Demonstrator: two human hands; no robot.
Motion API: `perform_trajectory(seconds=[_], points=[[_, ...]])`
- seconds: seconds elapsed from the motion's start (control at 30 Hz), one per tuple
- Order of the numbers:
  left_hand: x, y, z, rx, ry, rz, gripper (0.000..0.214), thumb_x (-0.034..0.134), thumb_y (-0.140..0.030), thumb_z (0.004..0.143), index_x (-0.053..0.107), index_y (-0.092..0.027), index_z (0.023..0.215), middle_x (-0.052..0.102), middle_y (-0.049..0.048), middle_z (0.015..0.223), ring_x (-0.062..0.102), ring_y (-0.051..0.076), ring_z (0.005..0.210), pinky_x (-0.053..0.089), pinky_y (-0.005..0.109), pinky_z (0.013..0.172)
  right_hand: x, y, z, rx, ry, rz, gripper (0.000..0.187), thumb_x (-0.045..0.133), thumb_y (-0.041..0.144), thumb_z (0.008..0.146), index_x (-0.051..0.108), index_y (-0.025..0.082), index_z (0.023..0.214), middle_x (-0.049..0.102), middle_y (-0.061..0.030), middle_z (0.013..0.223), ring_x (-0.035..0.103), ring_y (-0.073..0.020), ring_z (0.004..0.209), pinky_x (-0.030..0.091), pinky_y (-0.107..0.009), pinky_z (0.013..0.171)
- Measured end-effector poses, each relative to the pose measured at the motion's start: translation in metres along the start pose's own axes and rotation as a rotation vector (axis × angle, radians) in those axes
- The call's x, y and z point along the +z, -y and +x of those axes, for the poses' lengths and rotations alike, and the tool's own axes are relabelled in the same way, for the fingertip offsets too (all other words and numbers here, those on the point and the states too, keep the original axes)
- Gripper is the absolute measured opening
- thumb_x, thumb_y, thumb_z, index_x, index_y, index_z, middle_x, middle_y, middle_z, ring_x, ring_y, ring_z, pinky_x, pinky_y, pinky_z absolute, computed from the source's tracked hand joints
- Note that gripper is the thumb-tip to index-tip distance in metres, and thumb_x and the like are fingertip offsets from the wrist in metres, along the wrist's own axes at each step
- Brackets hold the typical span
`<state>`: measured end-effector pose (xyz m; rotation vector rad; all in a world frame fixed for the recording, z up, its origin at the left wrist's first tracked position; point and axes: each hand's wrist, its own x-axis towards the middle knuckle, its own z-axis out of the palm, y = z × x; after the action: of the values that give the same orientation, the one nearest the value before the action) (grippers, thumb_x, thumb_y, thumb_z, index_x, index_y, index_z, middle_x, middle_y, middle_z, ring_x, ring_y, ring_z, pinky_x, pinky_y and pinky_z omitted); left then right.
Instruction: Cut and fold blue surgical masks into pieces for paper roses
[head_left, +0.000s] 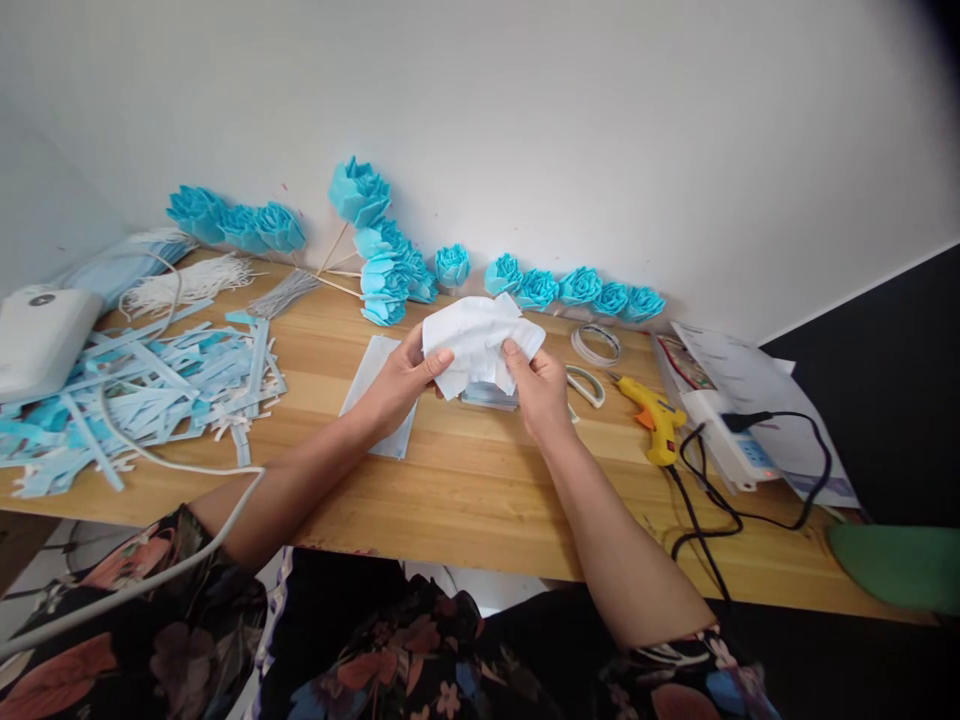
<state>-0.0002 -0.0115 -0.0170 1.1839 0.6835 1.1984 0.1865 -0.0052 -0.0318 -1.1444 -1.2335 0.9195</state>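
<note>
Pinching white cloth (472,335) at frame centre with the fingers (436,364) of left hand (399,385) and right hand (545,393), seemingly at a shaping step, next needing even, gentle grip.

Pale wall (525,120), wooden tabletop (465,510), black panel (892,390)

1. The left sleeve (217,640) is black, printed with coral-red leaves and muted brownish flowers, and ends high on the forearm.
2. The right sleeve (675,680) matches it in black, with a pale pink blossom, a blue patch and a rust-coloured shape near the cuff.
3. The garment's front (409,650) carries rust leaves, blue patches and small peach flowers on black.
4. Below the cuffs, forearms (600,540) and fingers (437,364) are bare.
</note>
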Motion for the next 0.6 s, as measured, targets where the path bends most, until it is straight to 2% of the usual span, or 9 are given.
perform_trajectory(seconds=[0.07,0.13,0.23,0.4,0.6], points=[[0.002,-0.002,-0.001,-0.018,0.004,0.055,0.064,0.079,-0.043,0.073,0.054,-0.021,0.129,0.065,0.0057,0.100,0.056,0.013,0.073,0.043,0.022,0.056,0.001,-0.001,0.000,-0.019,-0.012,-0.021,0.038,0.065,0.055,0.082,0.068,0.017,0.082,0.057,0.0007,0.069,0.048,-0.0121,0.062,0.041,-0.024,0.057],[0.004,-0.003,-0.002,-0.064,0.001,0.106,0.066,0.083,-0.038,0.068,0.056,-0.018,0.125,0.065,0.0058,0.099,0.055,0.012,0.073,0.042,0.022,0.056,0.001,-0.001,0.000,-0.040,-0.020,-0.049,0.039,0.064,0.056,0.083,0.066,0.017,0.079,0.055,0.0008,0.068,0.047,-0.0122,0.062,0.040,-0.025,0.057],[0.005,-0.002,-0.003,-0.112,0.021,0.120,0.053,0.080,-0.035,0.071,0.059,-0.014,0.116,0.064,0.0040,0.087,0.050,0.010,0.067,0.040,0.023,0.057,0.001,0.002,-0.001,-0.068,-0.037,-0.093,0.040,0.062,0.056,0.084,0.065,0.017,0.075,0.053,0.0011,0.066,0.044,-0.0122,0.061,0.038,-0.024,0.055],[0.004,0.001,-0.005,-0.105,0.106,0.086,0.038,0.077,-0.034,0.075,0.061,-0.014,0.103,0.059,0.0014,0.074,0.047,0.010,0.063,0.038,0.024,0.058,0.000,0.007,-0.002,-0.117,-0.089,-0.154,0.040,0.061,0.056,0.084,0.064,0.017,0.073,0.052,0.0016,0.065,0.043,-0.0121,0.061,0.037,-0.024,0.056],[0.006,-0.002,-0.004,-0.083,0.154,0.076,0.034,0.077,-0.037,0.075,0.059,-0.014,0.093,0.054,0.0001,0.068,0.045,0.010,0.060,0.037,0.025,0.056,-0.002,0.010,0.001,-0.122,-0.095,-0.141,0.038,0.064,0.053,0.084,0.065,0.016,0.073,0.050,0.0022,0.064,0.041,-0.0111,0.060,0.034,-0.024,0.054]])
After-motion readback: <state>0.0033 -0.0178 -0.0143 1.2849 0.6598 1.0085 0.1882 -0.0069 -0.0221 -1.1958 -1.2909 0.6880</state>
